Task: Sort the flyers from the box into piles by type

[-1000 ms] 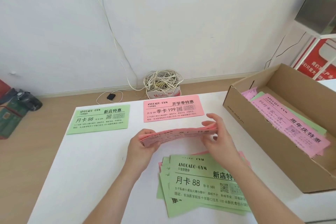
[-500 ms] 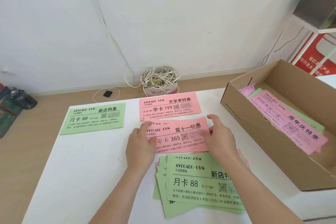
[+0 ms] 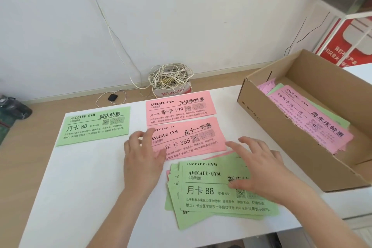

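Note:
On the white table (image 3: 80, 187) lie a green flyer (image 3: 94, 125) at the far left and a pink "199" flyer (image 3: 181, 106) beside it. Just below sits a small stack of pink "365" flyers (image 3: 193, 139). My left hand (image 3: 141, 157) rests flat on that stack's left end, fingers straight. My right hand (image 3: 255, 171) lies spread over a loose pile of green flyers (image 3: 211, 191) with pink edges showing beneath. It holds nothing. The cardboard box (image 3: 281, 143) at the right holds more pink and green flyers (image 3: 314, 125).
A tub of coiled white cable (image 3: 171, 80) and a small black plug (image 3: 112, 97) sit on the floor behind the table. A dark bag (image 3: 12, 110) lies at the far left. A white shelf frame and red sign (image 3: 350, 38) stand behind the box.
The pink "365" stack, held up edge-on between both hands a second ago, now lies flat below the "199" flyer. My right hand has left it and moved onto the green pile.

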Demonstrator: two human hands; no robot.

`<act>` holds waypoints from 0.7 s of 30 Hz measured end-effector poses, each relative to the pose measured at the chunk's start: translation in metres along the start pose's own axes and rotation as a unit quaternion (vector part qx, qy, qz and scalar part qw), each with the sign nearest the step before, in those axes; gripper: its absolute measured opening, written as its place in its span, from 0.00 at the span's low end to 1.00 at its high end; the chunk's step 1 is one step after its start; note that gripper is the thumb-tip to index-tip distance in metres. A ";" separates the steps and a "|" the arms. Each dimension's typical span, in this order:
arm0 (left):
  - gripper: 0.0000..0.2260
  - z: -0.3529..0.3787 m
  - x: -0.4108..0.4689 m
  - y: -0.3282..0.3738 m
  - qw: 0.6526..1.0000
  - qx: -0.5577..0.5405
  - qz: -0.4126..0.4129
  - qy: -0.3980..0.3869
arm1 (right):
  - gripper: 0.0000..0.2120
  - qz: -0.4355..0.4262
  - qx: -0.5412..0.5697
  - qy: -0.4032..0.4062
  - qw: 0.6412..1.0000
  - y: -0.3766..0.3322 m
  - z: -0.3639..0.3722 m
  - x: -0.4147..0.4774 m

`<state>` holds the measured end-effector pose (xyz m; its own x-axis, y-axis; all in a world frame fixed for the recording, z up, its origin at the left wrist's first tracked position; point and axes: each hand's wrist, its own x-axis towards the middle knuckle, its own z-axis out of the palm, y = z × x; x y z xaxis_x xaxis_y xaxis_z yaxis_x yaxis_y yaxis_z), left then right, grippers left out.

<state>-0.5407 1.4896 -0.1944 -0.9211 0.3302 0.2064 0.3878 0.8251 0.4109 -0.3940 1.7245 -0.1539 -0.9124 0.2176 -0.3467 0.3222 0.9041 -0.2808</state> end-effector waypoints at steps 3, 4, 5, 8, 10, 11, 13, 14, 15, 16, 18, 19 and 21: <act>0.28 -0.006 -0.039 0.023 0.973 -0.032 0.173 -0.148 | 0.52 -0.020 -0.049 -0.077 0.996 0.012 0.008 -0.030; 0.34 -0.002 -0.052 0.030 0.953 0.011 0.212 -0.214 | 0.53 -0.017 -0.049 -0.085 0.995 0.015 0.011 -0.034; 0.40 0.003 -0.063 0.035 0.936 0.058 0.219 -0.271 | 0.53 -0.013 -0.044 -0.086 0.995 0.017 0.015 -0.037; 0.44 0.011 -0.077 0.036 0.918 0.159 0.234 -0.278 | 0.51 -0.010 -0.039 -0.060 0.997 0.019 0.024 -0.043; 0.39 0.009 -0.082 0.033 0.924 0.148 0.221 -0.276 | 0.49 -0.012 -0.033 -0.047 0.998 0.020 0.028 -0.046; 0.38 0.008 -0.083 0.031 0.926 0.144 0.224 -0.267 | 0.49 -0.014 -0.025 -0.045 0.999 0.019 0.030 -0.047; 0.36 0.007 -0.088 0.027 0.929 0.134 0.230 -0.258 | 0.48 -0.021 -0.007 -0.042 0.999 0.018 0.034 -0.051; 0.34 0.007 -0.092 0.023 0.927 0.131 0.232 -0.263 | 0.47 -0.026 0.004 -0.040 0.999 0.017 0.036 -0.052; 0.32 0.005 -0.095 0.020 0.927 0.123 0.244 -0.257 | 0.46 -0.032 0.016 -0.040 0.999 0.016 0.038 -0.054; 0.30 0.002 -0.096 0.018 0.926 0.111 0.259 -0.253 | 0.44 -0.039 0.029 -0.038 0.998 0.015 0.040 -0.056; 0.31 -0.002 -0.098 0.009 0.923 0.102 0.275 -0.247 | 0.41 -0.056 0.049 -0.034 0.997 0.014 0.041 -0.059; 0.33 -0.003 -0.100 0.002 0.924 0.102 0.277 -0.242 | 0.38 -0.061 0.063 -0.029 0.996 0.013 0.041 -0.060; 0.33 -0.006 -0.102 -0.008 0.930 0.086 0.280 -0.223 | 0.33 -0.054 0.096 -0.017 0.994 0.012 0.040 -0.062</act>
<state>-0.4494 1.4462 -0.2136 -0.5137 0.8560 -0.0587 0.8355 0.5146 0.1926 -0.3234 1.7068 -0.1720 -0.9361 0.1075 -0.3349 0.2683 0.8339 -0.4822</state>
